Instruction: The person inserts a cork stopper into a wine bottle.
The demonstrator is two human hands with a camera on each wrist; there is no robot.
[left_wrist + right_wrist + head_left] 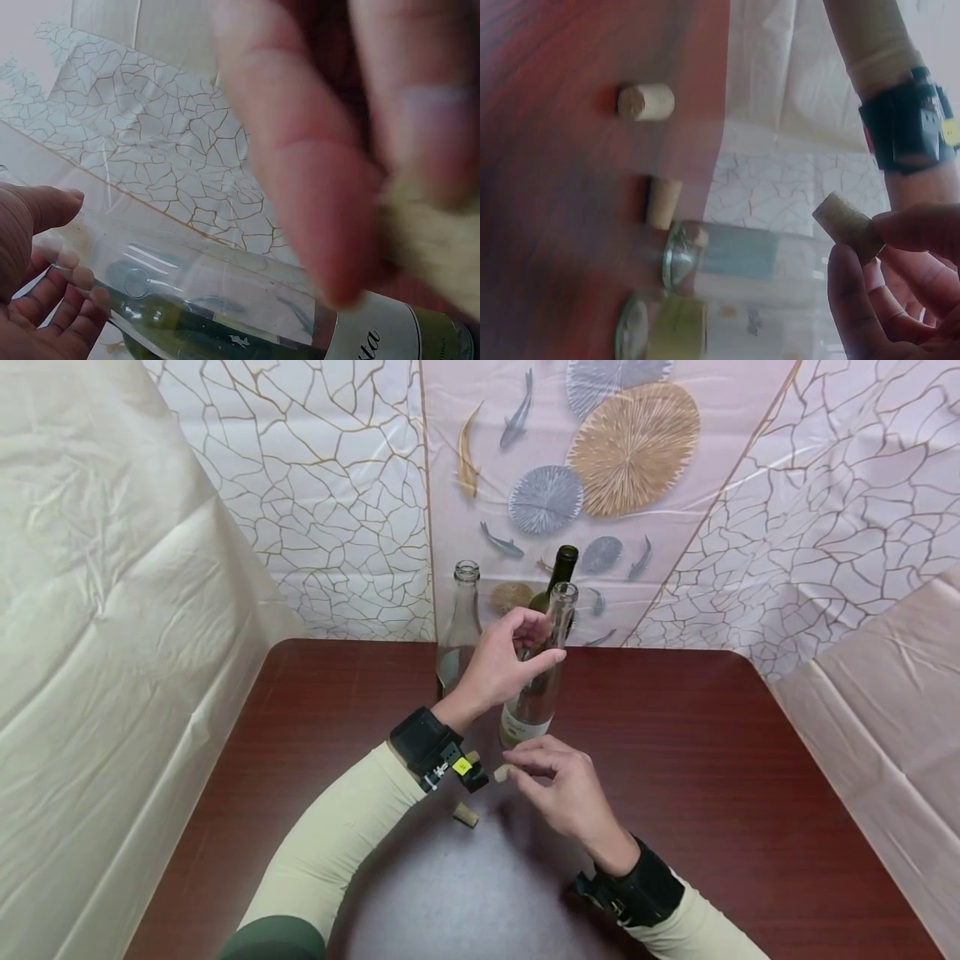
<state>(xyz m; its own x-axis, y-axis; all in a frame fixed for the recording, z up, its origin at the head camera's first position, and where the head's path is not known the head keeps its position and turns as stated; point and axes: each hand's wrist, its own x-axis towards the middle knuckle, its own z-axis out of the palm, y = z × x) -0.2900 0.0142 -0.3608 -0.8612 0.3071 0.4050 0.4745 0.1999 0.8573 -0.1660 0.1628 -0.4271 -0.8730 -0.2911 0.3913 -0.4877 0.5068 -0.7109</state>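
Observation:
My right hand (570,789) pinches a tapered cork (847,223) between thumb and fingers, just in front of a clear glass bottle (534,702). That bottle stands upright with a pale label low on its side, its mouth uncovered. My left hand (502,660) is at the bottle's neck, thumb stretched out and fingers loosely bent beside the glass; whether they touch it is hard to tell. Two more corks lie on the table: one cork (466,814) nearer me, another cork (472,757) partly hidden by the left wrist camera.
Another clear bottle (465,618) stands at the left, partly covered by my left hand. A dark green bottle (562,568) is behind the front one. All stand on the reddish-brown table (675,760), near its back edge. Patterned cloth (345,502) hangs behind.

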